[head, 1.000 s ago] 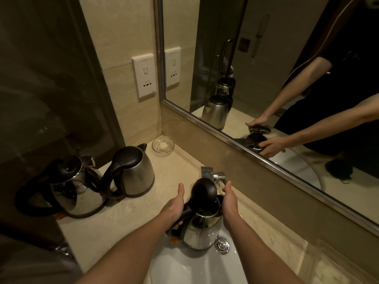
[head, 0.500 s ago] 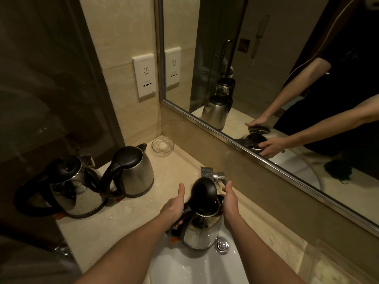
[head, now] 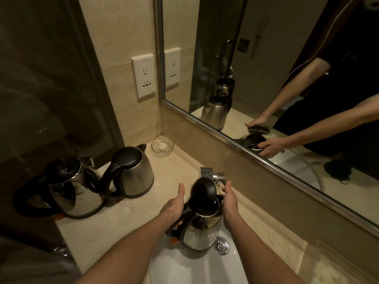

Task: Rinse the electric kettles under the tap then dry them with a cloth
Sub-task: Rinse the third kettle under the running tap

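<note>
Nothing has visibly moved since the earlier frame: both hands and the electric kettle (head: 202,232) stay where they were, over the back of the white basin (head: 194,267) set into the front part of the surface (head: 114,222). The kettle is upright with its black lid (head: 203,191) hinged open, just in front of the chrome tap (head: 217,177) at the basin's back rim. The round drain plug (head: 221,245) lies just beside its base.

The left hand (head: 173,210) has its grip clamped on the black handle, fingers curled round it and thumb pointing up. The right hand (head: 230,206) cups the opposite side of the body, thumb up. Its fingers are hidden from the head view, but the mirror (head: 266,78) shows them wrapped round the kettle.

Toward the surface's left edge stand two more kettles, touching each other: a brushed kettle (head: 133,173) with its lid down, and a polished kettle (head: 69,189) nearer the edge. A small glass dish (head: 162,145) sits in the back corner, below a white wall socket (head: 143,75).
</note>
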The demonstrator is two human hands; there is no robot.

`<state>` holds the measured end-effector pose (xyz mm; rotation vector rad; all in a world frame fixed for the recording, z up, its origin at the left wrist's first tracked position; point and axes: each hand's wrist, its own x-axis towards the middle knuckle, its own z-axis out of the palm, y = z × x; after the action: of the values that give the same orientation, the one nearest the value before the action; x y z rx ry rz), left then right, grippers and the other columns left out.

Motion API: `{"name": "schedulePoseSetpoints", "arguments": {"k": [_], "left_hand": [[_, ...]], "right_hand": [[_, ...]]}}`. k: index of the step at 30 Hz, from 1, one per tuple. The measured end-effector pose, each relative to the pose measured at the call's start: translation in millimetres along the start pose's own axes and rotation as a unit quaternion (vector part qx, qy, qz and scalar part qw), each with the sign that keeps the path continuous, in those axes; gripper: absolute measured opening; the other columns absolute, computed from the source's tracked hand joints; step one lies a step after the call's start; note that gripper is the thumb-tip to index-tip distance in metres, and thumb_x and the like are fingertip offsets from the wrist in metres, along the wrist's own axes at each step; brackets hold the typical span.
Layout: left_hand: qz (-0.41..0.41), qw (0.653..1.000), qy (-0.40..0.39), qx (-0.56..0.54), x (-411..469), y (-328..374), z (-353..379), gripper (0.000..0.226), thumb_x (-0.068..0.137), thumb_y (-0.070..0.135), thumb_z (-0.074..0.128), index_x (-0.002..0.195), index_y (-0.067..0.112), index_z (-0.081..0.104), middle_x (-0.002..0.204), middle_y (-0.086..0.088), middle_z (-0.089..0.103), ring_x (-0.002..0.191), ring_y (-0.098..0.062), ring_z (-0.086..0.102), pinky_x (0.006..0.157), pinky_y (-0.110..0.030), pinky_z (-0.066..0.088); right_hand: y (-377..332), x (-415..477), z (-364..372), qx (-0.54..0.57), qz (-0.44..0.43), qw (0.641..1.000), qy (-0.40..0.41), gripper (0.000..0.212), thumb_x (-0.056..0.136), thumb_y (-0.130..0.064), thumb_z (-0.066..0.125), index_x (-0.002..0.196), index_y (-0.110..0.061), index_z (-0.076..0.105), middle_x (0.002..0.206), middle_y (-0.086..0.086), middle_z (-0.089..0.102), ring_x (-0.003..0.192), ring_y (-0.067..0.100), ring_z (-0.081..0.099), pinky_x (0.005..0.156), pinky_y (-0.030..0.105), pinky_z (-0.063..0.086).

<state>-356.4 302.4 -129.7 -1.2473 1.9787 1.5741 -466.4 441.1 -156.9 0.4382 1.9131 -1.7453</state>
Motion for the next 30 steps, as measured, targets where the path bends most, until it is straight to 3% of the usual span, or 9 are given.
{"name": "schedulePoseSetpoints", "arguments": {"k": [9,18,22,25,30], "left_hand": [[-0.006,1.000,-0.007,-0.001,2.6,0.0,0.4,0.091,0.076,0.092,0.002,0.062,0.014,0.047,0.052,-0.003,0.048,0.055,-0.020,0.052,0.062,-0.032,0.047],[-0.014,0.999,-0.026,-0.013,5.0,2.5,1.8,0.094,0.074,0.094,0.003,0.068,0.016,0.054,0.069,-0.008,0.056,0.075,-0.022,0.060,0.070,-0.032,0.048],[-0.014,0.999,-0.029,-0.026,7.3,1.7,0.7,0.110,0.073,0.095,0.004,0.087,0.006,0.067,0.065,-0.007,0.053,0.068,-0.022,0.056,0.069,-0.033,0.048],[-0.016,0.999,-0.031,-0.025,3.8,2.9,0.9,0.096,0.072,0.095,0.005,0.066,0.013,0.055,0.057,-0.004,0.048,0.060,-0.020,0.051,0.066,-0.033,0.046],[-0.015,0.999,-0.031,-0.026,4.4,5.0,1.3,0.090,0.075,0.094,0.004,0.064,0.016,0.048,0.059,-0.004,0.049,0.060,-0.020,0.051,0.064,-0.033,0.045]], "right_hand": [[-0.7,-0.2,1.9,0.000,-0.001,1.000,-0.001,0.077,0.093,-0.071,0.028,0.146,-0.017,0.042,0.146,0.012,0.049,0.134,0.035,0.044,0.112,0.056,0.032],[-5.3,-0.4,1.2,-0.014,-0.002,1.000,-0.001,0.076,0.095,-0.069,0.027,0.145,-0.015,0.043,0.143,0.013,0.051,0.133,0.034,0.045,0.111,0.055,0.033],[-5.2,-1.6,1.5,-0.012,-0.005,1.000,0.002,0.083,0.089,-0.075,0.027,0.144,-0.016,0.045,0.144,0.013,0.050,0.134,0.034,0.045,0.112,0.056,0.032],[-6.1,-2.8,2.5,-0.003,-0.005,1.000,0.000,0.085,0.087,-0.076,0.028,0.144,-0.016,0.045,0.146,0.013,0.049,0.135,0.034,0.043,0.112,0.057,0.031],[-5.8,-5.6,1.8,0.002,0.000,1.000,-0.003,0.091,0.079,-0.081,0.029,0.142,-0.017,0.047,0.144,0.012,0.050,0.133,0.035,0.045,0.111,0.059,0.033]]}}
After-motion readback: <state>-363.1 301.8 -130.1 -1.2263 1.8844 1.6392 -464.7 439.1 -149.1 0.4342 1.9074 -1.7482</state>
